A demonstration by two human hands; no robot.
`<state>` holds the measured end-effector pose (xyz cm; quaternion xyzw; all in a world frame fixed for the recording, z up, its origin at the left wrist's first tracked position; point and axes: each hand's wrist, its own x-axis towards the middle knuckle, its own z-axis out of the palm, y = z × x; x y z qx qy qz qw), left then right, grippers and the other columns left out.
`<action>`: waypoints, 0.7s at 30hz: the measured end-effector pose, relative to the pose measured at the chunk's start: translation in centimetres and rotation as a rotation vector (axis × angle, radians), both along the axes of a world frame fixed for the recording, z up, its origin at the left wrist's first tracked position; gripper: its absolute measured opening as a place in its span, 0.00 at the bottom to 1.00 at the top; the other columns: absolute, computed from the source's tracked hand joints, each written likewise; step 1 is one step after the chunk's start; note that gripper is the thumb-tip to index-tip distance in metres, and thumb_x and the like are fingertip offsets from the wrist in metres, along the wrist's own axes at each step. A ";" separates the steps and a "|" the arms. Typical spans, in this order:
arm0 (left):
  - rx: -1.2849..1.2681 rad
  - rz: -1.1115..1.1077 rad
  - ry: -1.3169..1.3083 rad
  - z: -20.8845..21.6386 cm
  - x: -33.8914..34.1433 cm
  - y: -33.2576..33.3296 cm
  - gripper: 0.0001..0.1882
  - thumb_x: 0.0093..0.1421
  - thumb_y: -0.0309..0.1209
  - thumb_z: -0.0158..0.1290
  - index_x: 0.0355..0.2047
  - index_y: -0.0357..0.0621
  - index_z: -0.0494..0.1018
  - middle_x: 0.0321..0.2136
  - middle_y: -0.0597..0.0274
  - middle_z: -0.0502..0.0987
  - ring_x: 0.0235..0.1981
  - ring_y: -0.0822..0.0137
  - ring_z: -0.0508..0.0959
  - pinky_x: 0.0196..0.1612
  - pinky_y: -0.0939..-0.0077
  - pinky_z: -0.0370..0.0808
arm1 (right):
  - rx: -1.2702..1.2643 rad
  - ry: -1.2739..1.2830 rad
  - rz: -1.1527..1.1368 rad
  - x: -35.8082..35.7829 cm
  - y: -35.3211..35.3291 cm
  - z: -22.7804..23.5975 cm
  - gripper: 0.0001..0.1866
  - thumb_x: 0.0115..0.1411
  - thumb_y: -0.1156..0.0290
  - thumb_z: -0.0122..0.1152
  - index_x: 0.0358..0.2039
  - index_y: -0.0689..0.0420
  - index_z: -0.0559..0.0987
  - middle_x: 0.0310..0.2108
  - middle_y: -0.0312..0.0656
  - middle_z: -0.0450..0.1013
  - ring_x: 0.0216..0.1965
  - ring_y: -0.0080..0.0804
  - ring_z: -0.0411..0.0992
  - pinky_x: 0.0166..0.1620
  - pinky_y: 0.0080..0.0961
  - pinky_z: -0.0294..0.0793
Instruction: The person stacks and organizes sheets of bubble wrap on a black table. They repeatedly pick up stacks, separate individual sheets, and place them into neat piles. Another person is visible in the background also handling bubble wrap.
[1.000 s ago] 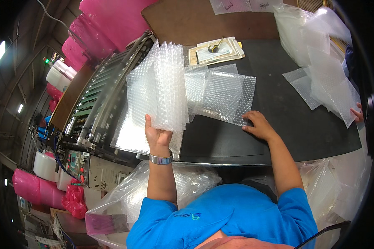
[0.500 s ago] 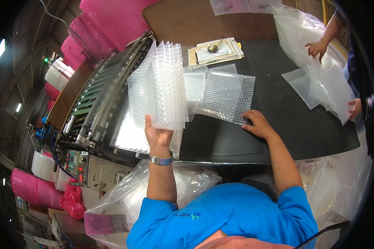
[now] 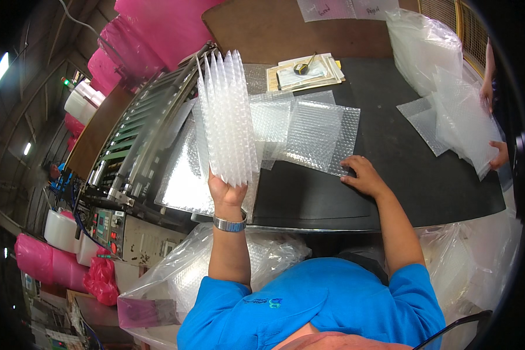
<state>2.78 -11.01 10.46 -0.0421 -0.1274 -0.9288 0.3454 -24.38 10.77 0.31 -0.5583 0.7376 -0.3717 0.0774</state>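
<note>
My left hand (image 3: 227,192) grips the lower edge of a thick upright stack of clear bubble-wrap bags (image 3: 228,116), held on end above the black table (image 3: 402,169). My right hand (image 3: 364,175) lies flat on the table, fingers pressing the corner of a flat bubble-wrap bag (image 3: 318,137). More flat bags overlap beside it, toward the stack.
A bag-making machine (image 3: 140,146) with a control panel stands at the left, pink rolls (image 3: 163,29) behind it. Papers and a tape measure (image 3: 303,70) lie at the table's back. Another person's hands (image 3: 496,154) handle bubble bags at the right. A large clear bag (image 3: 181,280) hangs below.
The other person's hands at the right have shifted lower along their bags. My hands and the stack have stayed nearly still.
</note>
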 end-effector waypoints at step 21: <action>0.025 -0.025 -0.130 -1.3 -0.5 1.3 0.29 0.63 0.49 0.35 0.57 0.41 0.57 0.55 0.52 0.62 0.54 0.52 0.64 0.56 0.54 0.62 | -0.038 -0.155 -0.019 0.5 0.0 0.4 0.27 0.50 0.56 0.61 0.49 0.55 0.70 0.49 0.45 0.64 0.53 0.41 0.60 0.56 0.32 0.57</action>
